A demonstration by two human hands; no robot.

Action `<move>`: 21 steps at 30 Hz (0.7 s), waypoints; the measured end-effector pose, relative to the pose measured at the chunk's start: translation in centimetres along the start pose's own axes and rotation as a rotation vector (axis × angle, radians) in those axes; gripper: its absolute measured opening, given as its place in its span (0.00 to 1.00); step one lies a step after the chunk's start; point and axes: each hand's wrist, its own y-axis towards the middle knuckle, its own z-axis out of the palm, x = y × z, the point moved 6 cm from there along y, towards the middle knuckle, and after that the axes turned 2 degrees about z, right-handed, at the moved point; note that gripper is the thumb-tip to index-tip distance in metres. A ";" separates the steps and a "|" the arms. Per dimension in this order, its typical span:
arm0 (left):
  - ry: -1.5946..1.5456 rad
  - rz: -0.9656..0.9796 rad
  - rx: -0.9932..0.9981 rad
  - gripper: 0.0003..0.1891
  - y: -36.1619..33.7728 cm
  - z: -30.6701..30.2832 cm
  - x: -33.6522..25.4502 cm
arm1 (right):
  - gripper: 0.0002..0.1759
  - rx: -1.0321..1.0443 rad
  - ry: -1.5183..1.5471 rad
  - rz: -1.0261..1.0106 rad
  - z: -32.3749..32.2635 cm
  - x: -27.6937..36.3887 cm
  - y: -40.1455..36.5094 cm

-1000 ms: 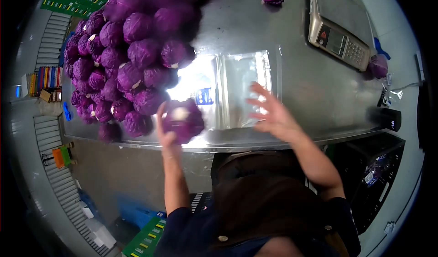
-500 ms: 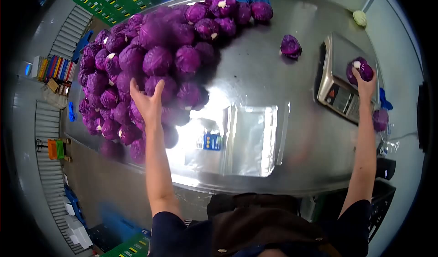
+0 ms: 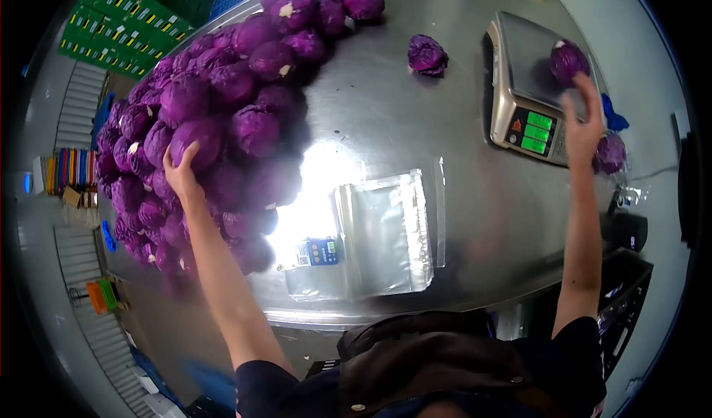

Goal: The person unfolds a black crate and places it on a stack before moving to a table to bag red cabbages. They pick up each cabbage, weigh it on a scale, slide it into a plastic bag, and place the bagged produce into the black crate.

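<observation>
My left hand (image 3: 183, 177) is at the pile of red cabbages (image 3: 256, 130), its thumb and fingers round the near left side of one large red cabbage (image 3: 199, 140). Part of those fingers is hidden. On the right, a red cabbage (image 3: 568, 62) rests on the steel pan of a digital scale (image 3: 530, 69) with its green display lit. Just below that cabbage is my right hand (image 3: 585, 129), thumb and fingers apart, somewhat blurred, holding nothing.
Clear plastic bags (image 3: 382, 232) with a blue label lie near the table's front edge. A single red cabbage (image 3: 428, 54) sits left of the scale, another (image 3: 610, 153) right of it. Green crates (image 3: 122, 21) stand behind the table.
My right hand has let go of the cabbage on the scale and drawn back a little; the display has lit up. My left hand has closed in on a cabbage. The view has shifted.
</observation>
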 end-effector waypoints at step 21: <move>0.928 0.268 1.104 0.26 -42.8 18.3 1.9 | 0.51 0.480 0.186 0.628 -4.5 6.3 -25.3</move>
